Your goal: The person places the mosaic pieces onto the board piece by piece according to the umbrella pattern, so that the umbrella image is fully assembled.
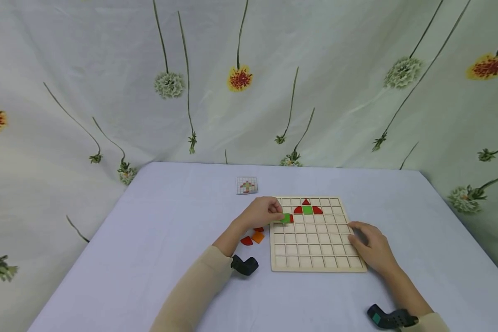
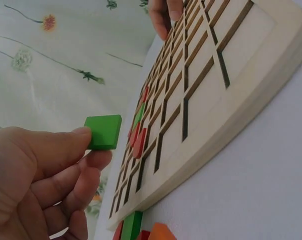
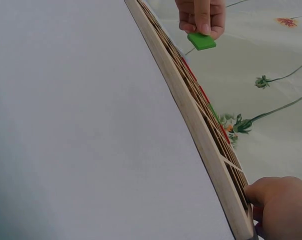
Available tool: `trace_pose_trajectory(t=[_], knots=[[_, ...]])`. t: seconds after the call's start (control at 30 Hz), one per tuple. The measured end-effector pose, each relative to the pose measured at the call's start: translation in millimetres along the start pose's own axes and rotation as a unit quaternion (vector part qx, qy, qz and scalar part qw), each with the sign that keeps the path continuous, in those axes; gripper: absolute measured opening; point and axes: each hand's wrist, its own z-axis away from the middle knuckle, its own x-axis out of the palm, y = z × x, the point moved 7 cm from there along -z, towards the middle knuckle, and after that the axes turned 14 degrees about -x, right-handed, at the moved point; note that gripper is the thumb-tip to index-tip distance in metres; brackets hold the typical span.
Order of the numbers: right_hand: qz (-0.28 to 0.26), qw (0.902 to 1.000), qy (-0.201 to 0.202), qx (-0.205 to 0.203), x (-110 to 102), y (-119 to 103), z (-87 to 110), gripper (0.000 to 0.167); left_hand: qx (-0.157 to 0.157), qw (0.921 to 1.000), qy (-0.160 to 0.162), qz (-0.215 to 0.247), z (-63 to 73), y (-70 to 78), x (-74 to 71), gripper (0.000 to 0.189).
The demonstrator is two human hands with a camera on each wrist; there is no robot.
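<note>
My left hand [image 1: 262,212] pinches a green square tile [image 2: 104,132] between thumb and fingers. It holds the tile over the left side of a wooden grid board [image 1: 318,269]. A red piece [image 1: 292,218] on the board shows just beside that tile. Farther up the grid lie a red triangle [image 1: 306,202], a green square [image 1: 307,210] and two red rounded pieces, one on each side of the square. At the board's right edge rests my right hand [image 1: 373,246], thumb and forefinger spread apart with their tips touching the rim.
Left of the board, partly under my left wrist, lie an orange square [image 1: 258,237], a red rounded piece [image 1: 246,240] and a green piece [image 2: 132,227]. A small pattern card [image 1: 246,185] lies behind them on the white tablecloth [image 1: 170,221]. Flowered fabric [image 1: 274,92] hangs behind the table.
</note>
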Motion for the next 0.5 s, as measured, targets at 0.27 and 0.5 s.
trace_pose_trajectory(t=[0.27, 0.5], knots=[[-0.003, 0.9999, -0.006, 0.008, 0.5, 0.0, 0.3, 0.036, -0.011, 0.9999, 0.007, 0.001, -6.6, 10.5, 9.4, 0.013], [-0.001, 0.9998, -0.009, 0.018, 1.1, 0.4, 0.4, 0.036, -0.015, 0.9991, 0.038, -0.01, -12.9, 12.6, 19.7, 0.011]])
